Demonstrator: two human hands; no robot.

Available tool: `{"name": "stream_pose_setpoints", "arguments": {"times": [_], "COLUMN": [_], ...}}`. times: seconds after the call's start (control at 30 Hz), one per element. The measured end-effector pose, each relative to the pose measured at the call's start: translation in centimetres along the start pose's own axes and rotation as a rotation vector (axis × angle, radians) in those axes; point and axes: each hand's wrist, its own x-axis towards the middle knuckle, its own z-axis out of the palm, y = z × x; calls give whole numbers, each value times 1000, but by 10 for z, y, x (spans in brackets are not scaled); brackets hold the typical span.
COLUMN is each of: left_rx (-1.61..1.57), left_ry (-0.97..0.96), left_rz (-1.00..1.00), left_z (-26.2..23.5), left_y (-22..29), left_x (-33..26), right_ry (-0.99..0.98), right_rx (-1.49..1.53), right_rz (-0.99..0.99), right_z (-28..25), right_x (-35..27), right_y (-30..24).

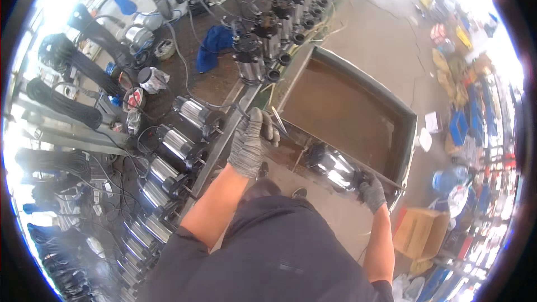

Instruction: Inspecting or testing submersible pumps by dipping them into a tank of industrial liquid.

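Both my hands wear grey gloves. My left hand (250, 142) is raised near the tank's left corner, its fingers curled round a dark cable (238, 107) that comes in from the upper left. A thin, pale strip with a dark end (279, 121) sticks out beside those fingers; what it is, I cannot make out. Lower right, my right hand (372, 191) grips the dark end of a shiny silver pump (337, 169). The pump lies tilted along the near edge of a rectangular tank (413, 134) holding murky brown water.
Left of me, several silver pumps (163, 171) lie in a row beside a metal rail (219, 144). More pumps stand upright (248, 59) farther along it. A blue cloth (214, 48) and coiled black cables (64, 106) lie leftward. An opened cardboard box (420, 234) sits at right.
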Motion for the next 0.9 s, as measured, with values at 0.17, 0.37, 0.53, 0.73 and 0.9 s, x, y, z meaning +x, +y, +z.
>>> {"name": "stream_pose_setpoints", "arguments": {"times": [0.17, 0.37, 0.53, 0.73, 0.9], "left_rx": [25, 122, 203, 360, 427], "left_ry": [60, 31, 178, 412, 459], "left_rz": [162, 534, 514, 332, 27], "left_z": [-32, -73, -119, -218, -285], "left_y": [65, 176, 205, 183, 135], "left_x": [22, 60, 104, 163, 190], "right_ry": [-122, -253, -348, -338, -457], "right_rx": [-4, 182, 101, -142, -38], "right_rz": [-33, -172, -131, -137, -108], "right_z": [69, 206, 312, 387, 421], "right_x": [-4, 41, 102, 154, 158], "right_y": [-92, -195, -262, -301, -310]}}
